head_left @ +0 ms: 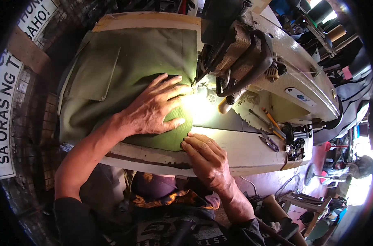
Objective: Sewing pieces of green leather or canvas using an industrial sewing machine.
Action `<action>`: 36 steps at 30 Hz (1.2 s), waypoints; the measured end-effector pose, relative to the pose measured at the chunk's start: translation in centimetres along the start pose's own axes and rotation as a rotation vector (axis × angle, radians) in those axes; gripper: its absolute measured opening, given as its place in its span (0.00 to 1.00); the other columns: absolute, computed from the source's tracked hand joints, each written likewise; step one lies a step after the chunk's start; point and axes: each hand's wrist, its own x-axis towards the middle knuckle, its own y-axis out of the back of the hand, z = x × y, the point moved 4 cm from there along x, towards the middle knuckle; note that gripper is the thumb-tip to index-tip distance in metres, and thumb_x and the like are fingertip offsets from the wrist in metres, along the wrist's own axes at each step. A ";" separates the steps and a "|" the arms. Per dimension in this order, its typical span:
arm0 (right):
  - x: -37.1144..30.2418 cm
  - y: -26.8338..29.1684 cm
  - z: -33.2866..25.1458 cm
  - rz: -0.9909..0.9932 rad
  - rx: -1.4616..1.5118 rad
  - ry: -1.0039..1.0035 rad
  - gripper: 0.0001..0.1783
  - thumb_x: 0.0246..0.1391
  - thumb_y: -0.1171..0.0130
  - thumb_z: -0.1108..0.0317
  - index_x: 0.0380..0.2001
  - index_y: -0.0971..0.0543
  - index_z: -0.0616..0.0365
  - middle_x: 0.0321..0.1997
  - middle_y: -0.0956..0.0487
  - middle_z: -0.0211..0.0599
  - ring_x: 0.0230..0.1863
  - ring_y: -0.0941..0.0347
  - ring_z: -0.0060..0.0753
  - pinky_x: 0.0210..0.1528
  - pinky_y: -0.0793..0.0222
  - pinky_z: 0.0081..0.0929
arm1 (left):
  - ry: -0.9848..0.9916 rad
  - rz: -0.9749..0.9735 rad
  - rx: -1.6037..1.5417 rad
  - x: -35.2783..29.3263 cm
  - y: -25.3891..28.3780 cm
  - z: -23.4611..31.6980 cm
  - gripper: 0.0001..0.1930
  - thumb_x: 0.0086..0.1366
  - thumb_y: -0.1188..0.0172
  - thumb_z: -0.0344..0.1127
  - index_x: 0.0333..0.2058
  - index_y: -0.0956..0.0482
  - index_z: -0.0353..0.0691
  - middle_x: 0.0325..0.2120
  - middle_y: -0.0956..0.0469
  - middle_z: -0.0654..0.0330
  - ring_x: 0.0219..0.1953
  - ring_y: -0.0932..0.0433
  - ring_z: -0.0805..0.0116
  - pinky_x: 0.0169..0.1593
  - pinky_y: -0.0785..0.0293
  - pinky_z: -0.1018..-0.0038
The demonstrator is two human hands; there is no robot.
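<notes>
A piece of olive-green fabric (145, 53) with a stitched pocket (94, 74) at its left spreads over the sewing machine table. My left hand (155, 106) lies flat on it, fingers spread, the fingertips close to the needle area. My right hand (205, 158) pinches the fabric's near right corner at the table's front edge. The sewing machine (252, 45) stands over the fabric's right edge, and its lamp lights the spot under the needle brightly. Glare there hides the needle and the stitch line.
Right of the needle, on the machine bed, lie a pair of thread snips (270, 141), an orange-handled tool (272, 119) and other small tools. A bobbin winder (295, 141) sits at the table's right end. Wire mesh with signs (10, 119) stands at the left. Cluttered shelves fill the right.
</notes>
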 end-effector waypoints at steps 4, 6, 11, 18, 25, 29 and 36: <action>0.0 -0.1 0.4 0.045 0.015 -0.020 0.20 0.40 0.38 0.78 0.42 0.18 0.66 0.46 0.19 0.46 0.51 0.20 0.49 0.53 0.22 0.41 | 0.028 0.022 0.087 -1.5 0.7 0.9 0.27 0.62 0.36 0.45 0.57 0.27 0.41 0.65 0.35 0.54 0.71 0.44 0.49 0.73 0.53 0.47; 0.1 -0.3 0.1 0.058 0.027 -0.009 0.20 0.39 0.38 0.79 0.42 0.18 0.67 0.47 0.19 0.49 0.51 0.20 0.50 0.53 0.22 0.42 | 0.160 0.129 0.215 -5.7 3.2 1.2 0.25 0.64 0.37 0.44 0.57 0.26 0.40 0.65 0.35 0.53 0.72 0.45 0.51 0.74 0.53 0.50; 0.5 -0.9 -0.5 0.091 -0.004 -0.031 0.15 0.42 0.37 0.81 0.37 0.17 0.63 0.44 0.18 0.41 0.49 0.19 0.46 0.52 0.21 0.39 | 0.885 0.763 0.449 -23.0 12.4 -2.6 0.19 0.68 0.38 0.38 0.54 0.23 0.37 0.60 0.28 0.52 0.60 0.27 0.55 0.63 0.33 0.64; 0.5 -0.8 -0.7 0.122 -0.061 -0.048 0.14 0.41 0.36 0.83 0.36 0.17 0.63 0.41 0.18 0.41 0.47 0.19 0.46 0.49 0.22 0.37 | 1.483 0.835 -0.843 -35.0 7.5 -9.2 0.39 0.70 0.52 0.65 0.65 0.34 0.36 0.61 0.28 0.57 0.60 0.31 0.69 0.63 0.38 0.65; -0.2 -0.9 0.0 0.093 -0.061 -0.040 0.15 0.44 0.39 0.79 0.39 0.18 0.61 0.44 0.18 0.43 0.49 0.20 0.48 0.52 0.23 0.39 | 0.422 0.638 -1.312 -18.3 19.3 -12.3 0.30 0.77 0.60 0.51 0.64 0.37 0.31 0.62 0.30 0.49 0.65 0.32 0.58 0.69 0.40 0.57; -0.5 -1.0 0.4 0.075 -0.028 -0.063 0.16 0.45 0.40 0.78 0.41 0.19 0.59 0.47 0.18 0.41 0.50 0.21 0.45 0.53 0.24 0.37 | 0.270 0.616 -0.294 -10.2 19.2 -3.4 0.22 0.75 0.52 0.42 0.59 0.28 0.32 0.58 0.25 0.54 0.61 0.27 0.59 0.65 0.35 0.65; -0.3 -0.6 0.3 0.061 -0.037 -0.046 0.18 0.41 0.37 0.79 0.40 0.17 0.58 0.44 0.18 0.41 0.46 0.19 0.44 0.47 0.21 0.36 | -0.190 0.020 -0.003 -4.2 1.4 4.6 0.15 0.56 0.30 0.36 0.43 0.17 0.40 0.53 0.23 0.57 0.60 0.28 0.55 0.67 0.35 0.56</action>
